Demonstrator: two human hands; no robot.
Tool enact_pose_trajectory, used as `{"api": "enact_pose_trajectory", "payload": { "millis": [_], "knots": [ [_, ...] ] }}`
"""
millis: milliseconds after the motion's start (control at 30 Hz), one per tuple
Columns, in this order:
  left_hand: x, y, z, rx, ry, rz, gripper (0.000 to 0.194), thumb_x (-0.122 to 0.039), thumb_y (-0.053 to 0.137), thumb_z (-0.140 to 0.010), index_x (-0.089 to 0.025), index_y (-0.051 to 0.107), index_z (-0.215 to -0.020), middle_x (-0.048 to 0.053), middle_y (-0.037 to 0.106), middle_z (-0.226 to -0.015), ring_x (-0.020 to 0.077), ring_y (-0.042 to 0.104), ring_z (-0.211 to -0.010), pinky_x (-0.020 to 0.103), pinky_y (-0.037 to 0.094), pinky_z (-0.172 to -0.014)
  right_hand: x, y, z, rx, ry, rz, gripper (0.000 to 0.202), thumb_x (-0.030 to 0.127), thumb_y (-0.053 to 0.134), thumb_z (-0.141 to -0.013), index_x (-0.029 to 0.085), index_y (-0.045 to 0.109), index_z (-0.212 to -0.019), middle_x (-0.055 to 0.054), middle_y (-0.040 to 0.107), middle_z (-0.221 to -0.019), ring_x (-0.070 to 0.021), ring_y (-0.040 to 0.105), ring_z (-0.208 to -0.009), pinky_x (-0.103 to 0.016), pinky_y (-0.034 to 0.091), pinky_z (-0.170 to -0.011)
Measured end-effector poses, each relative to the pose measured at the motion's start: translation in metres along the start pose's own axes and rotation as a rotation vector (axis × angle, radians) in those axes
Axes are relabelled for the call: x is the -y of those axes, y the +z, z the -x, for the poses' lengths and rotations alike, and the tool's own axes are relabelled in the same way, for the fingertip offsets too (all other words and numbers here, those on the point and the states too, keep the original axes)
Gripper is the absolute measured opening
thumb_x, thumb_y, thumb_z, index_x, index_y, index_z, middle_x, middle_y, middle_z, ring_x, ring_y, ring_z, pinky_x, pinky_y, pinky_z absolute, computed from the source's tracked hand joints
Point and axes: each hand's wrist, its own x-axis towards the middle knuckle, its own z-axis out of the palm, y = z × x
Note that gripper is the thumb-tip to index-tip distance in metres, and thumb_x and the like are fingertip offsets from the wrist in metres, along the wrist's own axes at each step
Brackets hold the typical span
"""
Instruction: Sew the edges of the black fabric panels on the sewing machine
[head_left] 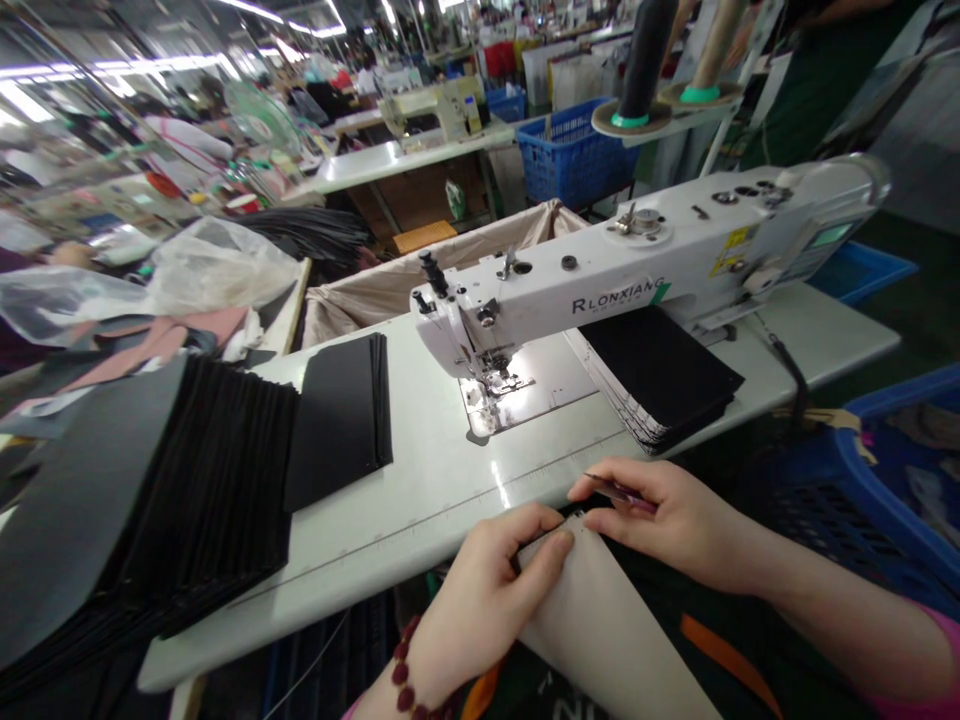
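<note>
A pale beige fabric panel [600, 610] slants down toward my lap in front of the sewing table. My left hand [491, 580] pinches its upper corner between thumb and fingers. Close by, my right hand [675, 520] is closed around a small dark pointed tool [621, 493], its tip toward the left; its exact kind is unclear. The right fingertips are at the panel's top edge. Beyond my hands stands a white sewing machine [570, 285], its needle area [491, 385] with no fabric under it.
Black panels are stacked at the left [202, 480], with a smaller pile [341, 410] beside them. Another stack [660, 370] lies under the machine arm. A blue basket [885, 490] stands at the right. Thread cones [641, 60] rise behind the machine. The table's front edge runs just beyond my hands.
</note>
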Motion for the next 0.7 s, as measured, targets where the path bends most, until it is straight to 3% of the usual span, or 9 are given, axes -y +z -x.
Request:
{"api": "enact_pose_trajectory", "payload": {
  "millis": [133,200,300,433,533,700],
  "knots": [
    [0.000,0.001,0.001,0.009,0.007,0.012,0.028,-0.036,0.045,-0.097,-0.018,0.065,-0.089,0.000,0.066,-0.082,0.0158,0.055,-0.076,0.023,0.041,-0.066,-0.001,0.004,0.000,-0.004,-0.201,0.267,0.009,0.026,0.055,-0.091,0.020,0.060,-0.095,0.001,0.059,-0.076,-0.0121,0.050,-0.066,-0.024,0.035,-0.060],
    [0.000,0.002,0.001,0.009,0.001,0.008,0.028,-0.037,0.045,-0.097,-0.018,0.064,-0.089,0.000,0.065,-0.082,0.0157,0.055,-0.076,0.023,0.041,-0.065,0.002,0.002,0.001,0.005,-0.244,0.277,0.007,0.025,0.054,-0.091,0.020,0.057,-0.094,0.002,0.058,-0.074,-0.0113,0.049,-0.064,-0.023,0.035,-0.058],
    [0.001,0.001,0.002,-0.006,-0.011,-0.012,0.029,-0.038,0.046,-0.097,-0.017,0.063,-0.086,0.000,0.062,-0.079,0.0149,0.053,-0.074,0.023,0.040,-0.064,0.008,-0.006,0.004,-0.028,-0.126,0.232,0.019,0.036,0.047,-0.097,0.020,0.055,-0.091,0.003,0.056,-0.072,-0.0107,0.049,-0.061,-0.022,0.034,-0.054],
    [0.001,0.000,0.001,-0.010,-0.002,-0.008,0.029,-0.038,0.046,-0.097,-0.017,0.063,-0.085,-0.001,0.061,-0.077,0.0147,0.054,-0.074,0.023,0.040,-0.065,0.012,-0.014,0.008,-0.064,-0.069,0.495,0.027,0.048,0.054,-0.092,0.021,0.055,-0.089,0.003,0.057,-0.067,-0.0130,0.053,-0.059,-0.024,0.031,-0.054],
    [-0.001,-0.001,0.001,-0.015,0.004,-0.010,0.029,-0.037,0.046,-0.096,-0.017,0.063,-0.084,-0.001,0.061,-0.076,0.0145,0.053,-0.072,0.023,0.040,-0.065,0.014,-0.013,0.011,-0.048,-0.103,0.652,0.024,0.044,0.049,-0.095,0.021,0.054,-0.101,0.001,0.062,-0.075,-0.0164,0.058,-0.067,-0.027,0.031,-0.058],
    [-0.001,-0.001,0.001,-0.007,0.008,-0.014,0.028,-0.038,0.046,-0.097,-0.018,0.062,-0.084,-0.001,0.061,-0.076,0.0143,0.053,-0.073,0.023,0.040,-0.064,0.017,-0.007,0.013,-0.059,-0.155,0.790,0.023,0.037,0.043,-0.098,0.021,0.056,-0.090,-0.001,0.062,-0.074,-0.0170,0.057,-0.067,-0.030,0.028,-0.059]
  ]
}}
